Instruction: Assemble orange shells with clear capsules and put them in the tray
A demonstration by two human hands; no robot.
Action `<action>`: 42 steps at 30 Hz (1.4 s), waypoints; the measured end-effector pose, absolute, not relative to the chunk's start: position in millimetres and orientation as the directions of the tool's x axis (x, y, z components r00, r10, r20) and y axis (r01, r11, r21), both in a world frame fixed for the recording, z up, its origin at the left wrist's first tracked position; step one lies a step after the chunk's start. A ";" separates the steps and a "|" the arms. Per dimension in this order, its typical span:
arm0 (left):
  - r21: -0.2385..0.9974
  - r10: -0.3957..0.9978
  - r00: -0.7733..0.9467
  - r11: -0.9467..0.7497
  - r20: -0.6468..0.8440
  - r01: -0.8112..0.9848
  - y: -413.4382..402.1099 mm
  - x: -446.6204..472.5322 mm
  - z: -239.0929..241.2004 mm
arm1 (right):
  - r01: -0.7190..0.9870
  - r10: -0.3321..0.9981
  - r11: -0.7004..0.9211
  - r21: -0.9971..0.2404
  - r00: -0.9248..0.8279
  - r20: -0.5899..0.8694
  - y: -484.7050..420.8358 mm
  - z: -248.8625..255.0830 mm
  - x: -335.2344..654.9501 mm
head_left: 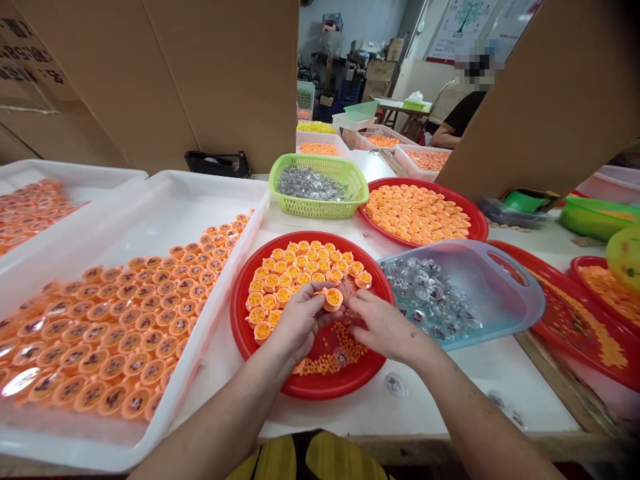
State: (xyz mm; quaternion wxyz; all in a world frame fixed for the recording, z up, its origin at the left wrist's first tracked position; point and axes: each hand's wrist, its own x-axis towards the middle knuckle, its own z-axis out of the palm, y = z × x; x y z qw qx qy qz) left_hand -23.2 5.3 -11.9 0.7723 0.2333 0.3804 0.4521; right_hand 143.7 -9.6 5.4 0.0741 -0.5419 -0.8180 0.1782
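My left hand pinches a small orange toy cup by its side, its opening tipped toward me and yellow inside. Close by on the right, my right hand has its fingers curled together; whatever they may hold is hidden. Both hands are over a round red tray. Rows of orange cups filled with yellow bits stand in its far and left part. Loose small orange beads lie in the near part, below my hands.
A white bin of capped orange cups stands left. Behind are a green basket of clear plastic pieces and another red tray of cups. A blue translucent basket of clear pieces adjoins right. Cardboard walls the back; a person sits beyond.
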 end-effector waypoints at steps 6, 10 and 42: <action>0.723 0.886 0.239 0.463 -0.398 -0.513 8.7 -25.2 -13.0 | 0.863 0.896 0.354 -0.361 -0.423 -0.132 -8.6 -16.2 133.9; 0.718 0.896 0.230 0.442 -0.379 -0.538 9.6 -25.5 -13.9 | 0.879 0.914 0.319 -0.354 -0.385 -0.132 -12.4 -25.5 132.1; 0.705 0.901 0.202 0.428 -0.384 -0.566 13.3 -28.1 -7.9 | 0.897 0.925 0.318 -0.307 -0.365 -0.110 -48.0 2.8 130.0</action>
